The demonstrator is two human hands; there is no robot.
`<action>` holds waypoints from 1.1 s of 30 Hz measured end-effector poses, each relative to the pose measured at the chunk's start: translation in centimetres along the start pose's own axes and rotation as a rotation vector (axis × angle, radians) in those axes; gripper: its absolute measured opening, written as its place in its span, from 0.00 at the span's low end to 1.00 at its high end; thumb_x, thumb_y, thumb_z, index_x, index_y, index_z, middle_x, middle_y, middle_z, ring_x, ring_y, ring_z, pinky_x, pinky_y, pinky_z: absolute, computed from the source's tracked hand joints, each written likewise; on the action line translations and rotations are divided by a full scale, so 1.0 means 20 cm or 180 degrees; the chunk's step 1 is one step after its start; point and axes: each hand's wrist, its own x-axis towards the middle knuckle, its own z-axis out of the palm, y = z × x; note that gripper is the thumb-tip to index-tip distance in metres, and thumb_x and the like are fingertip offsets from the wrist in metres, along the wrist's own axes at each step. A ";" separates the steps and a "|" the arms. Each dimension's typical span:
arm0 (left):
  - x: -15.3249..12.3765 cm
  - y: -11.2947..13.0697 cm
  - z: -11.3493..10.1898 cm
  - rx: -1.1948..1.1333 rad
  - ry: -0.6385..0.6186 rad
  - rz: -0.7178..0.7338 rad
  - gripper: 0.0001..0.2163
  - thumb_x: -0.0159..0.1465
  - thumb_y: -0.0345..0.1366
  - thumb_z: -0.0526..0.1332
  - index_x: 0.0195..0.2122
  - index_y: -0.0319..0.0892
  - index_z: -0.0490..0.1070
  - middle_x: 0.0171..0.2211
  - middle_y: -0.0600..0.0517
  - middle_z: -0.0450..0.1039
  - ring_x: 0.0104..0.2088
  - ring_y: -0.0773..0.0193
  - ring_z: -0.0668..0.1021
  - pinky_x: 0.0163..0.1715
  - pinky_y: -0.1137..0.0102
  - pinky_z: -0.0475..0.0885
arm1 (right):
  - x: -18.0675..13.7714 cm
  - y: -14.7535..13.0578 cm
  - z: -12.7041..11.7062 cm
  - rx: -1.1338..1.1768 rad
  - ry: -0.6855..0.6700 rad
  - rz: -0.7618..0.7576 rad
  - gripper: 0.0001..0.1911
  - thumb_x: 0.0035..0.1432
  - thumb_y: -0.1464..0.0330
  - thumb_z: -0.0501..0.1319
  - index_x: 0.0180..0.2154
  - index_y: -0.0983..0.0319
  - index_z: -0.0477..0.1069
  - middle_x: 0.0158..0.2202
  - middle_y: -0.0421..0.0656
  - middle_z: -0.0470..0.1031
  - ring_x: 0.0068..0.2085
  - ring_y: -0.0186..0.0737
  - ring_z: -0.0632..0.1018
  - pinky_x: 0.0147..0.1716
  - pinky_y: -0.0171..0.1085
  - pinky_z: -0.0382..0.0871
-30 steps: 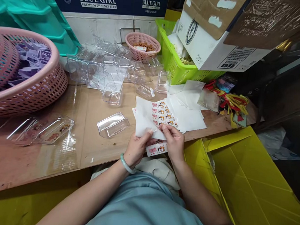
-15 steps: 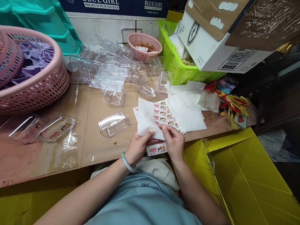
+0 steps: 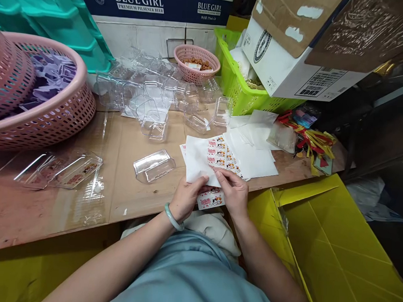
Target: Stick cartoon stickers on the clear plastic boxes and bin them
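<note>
Both hands meet at the table's front edge over a sticker sheet (image 3: 218, 154) printed with small cat labels. My left hand (image 3: 186, 198), with a green bangle on its wrist, pinches the folded-back white backing paper (image 3: 197, 162) of that sheet. My right hand (image 3: 232, 192) pinches at a sticker on the sheet's near edge. A strip of the same stickers (image 3: 212, 199) shows between the hands. A clear plastic box (image 3: 154, 166) lies on its side just left of my left hand.
Several clear boxes (image 3: 150, 93) are heaped at the back. A big pink basket (image 3: 49, 115) stands at left, a small pink basket (image 3: 197, 64) and a green crate (image 3: 244, 97) behind. White sheets (image 3: 253, 155) lie to the right, flat lids (image 3: 67, 172) to the left. A yellow carton (image 3: 334, 246) sits below right.
The hands stay together on the sticker sheet; the fingers shift slightly along its near edge. The view has tilted a little, sliding everything to the right and down.
</note>
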 end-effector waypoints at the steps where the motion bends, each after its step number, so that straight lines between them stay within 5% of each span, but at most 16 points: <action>1: 0.00 0.00 0.00 0.0001 0.0000 -0.0019 0.15 0.53 0.38 0.70 0.41 0.39 0.76 0.42 0.49 0.79 0.39 0.60 0.80 0.38 0.68 0.78 | 0.01 0.00 -0.01 0.0144 0.0044 0.0188 0.08 0.57 0.63 0.64 0.38 0.58 0.80 0.40 0.43 0.82 0.43 0.44 0.81 0.48 0.44 0.74; 5: -0.01 0.01 0.01 -0.0060 -0.0010 -0.0049 0.16 0.54 0.37 0.69 0.43 0.39 0.75 0.44 0.48 0.79 0.40 0.59 0.80 0.37 0.68 0.79 | 0.04 -0.01 -0.03 0.0214 -0.0063 0.0425 0.10 0.56 0.62 0.65 0.37 0.59 0.80 0.41 0.43 0.82 0.43 0.44 0.80 0.48 0.43 0.74; 12: 0.00 -0.02 0.00 0.0137 -0.0065 0.0174 0.13 0.55 0.38 0.69 0.39 0.39 0.76 0.39 0.50 0.79 0.37 0.63 0.80 0.41 0.69 0.76 | -0.02 -0.01 -0.02 -0.0472 -0.0051 -0.0471 0.08 0.57 0.67 0.64 0.39 0.56 0.80 0.42 0.42 0.81 0.45 0.42 0.79 0.52 0.44 0.71; 17: 0.00 -0.03 0.00 0.0400 0.0007 0.0074 0.13 0.53 0.40 0.69 0.36 0.39 0.76 0.31 0.52 0.78 0.31 0.64 0.79 0.37 0.69 0.75 | 0.00 -0.02 0.01 0.0205 -0.0011 0.0281 0.06 0.54 0.65 0.65 0.34 0.58 0.80 0.37 0.42 0.82 0.41 0.44 0.80 0.47 0.44 0.74; 25: 0.00 -0.04 -0.02 0.0517 0.0032 0.0333 0.11 0.55 0.37 0.66 0.38 0.39 0.76 0.36 0.52 0.79 0.36 0.62 0.78 0.40 0.68 0.73 | 0.06 -0.04 -0.02 0.0733 0.0388 0.0968 0.07 0.47 0.65 0.69 0.29 0.60 0.80 0.32 0.41 0.82 0.37 0.41 0.80 0.44 0.41 0.73; 33: 0.01 -0.01 -0.01 0.0258 -0.0153 0.0525 0.13 0.55 0.38 0.68 0.40 0.39 0.77 0.42 0.50 0.80 0.42 0.60 0.78 0.48 0.67 0.71 | 0.00 -0.02 -0.05 -0.0802 -0.0302 -0.0531 0.09 0.56 0.66 0.65 0.41 0.56 0.79 0.43 0.43 0.80 0.47 0.42 0.78 0.52 0.44 0.70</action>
